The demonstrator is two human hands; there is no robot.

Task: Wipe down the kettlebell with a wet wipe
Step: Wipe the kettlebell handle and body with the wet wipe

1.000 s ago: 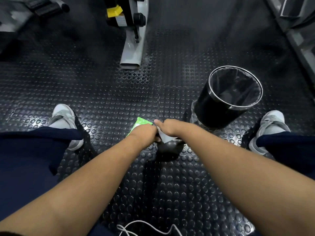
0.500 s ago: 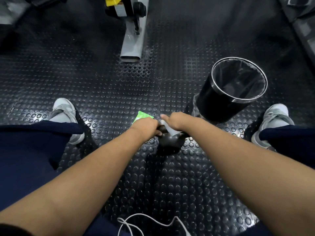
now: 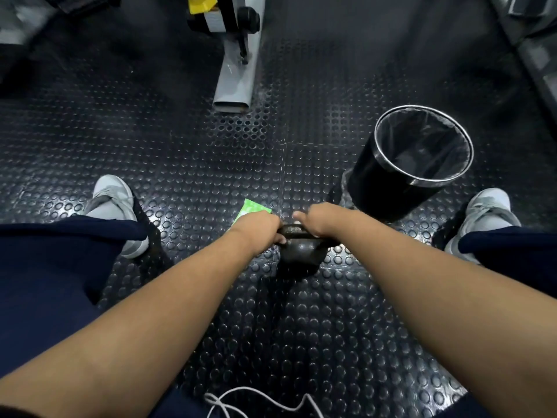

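Curling fingers around its handle (image 3: 294,229), left hand (image 3: 256,226) and right hand (image 3: 321,220) grip the rounded black kettlebell (image 3: 303,253) on studded flooring (image 3: 211,176).

Both arms reach down to the kettlebell (image 3: 303,251), which sits on the studded rubber floor (image 3: 180,146). The left grip (image 3: 259,227) is wrapped round the left end of its handle. The right grip (image 3: 319,221) is curled over the right end, and a wipe under those fingers can't be made out. A green wipe packet (image 3: 251,210) lies just behind the left grip. Near the right grip stands a black bin (image 3: 376,188) with a clear liner. The left shoe (image 3: 111,200) and right shoe (image 3: 488,212) are planted wide. There's a white cord (image 3: 256,398) at the near edge and a grey machine leg (image 3: 238,73) farther off.
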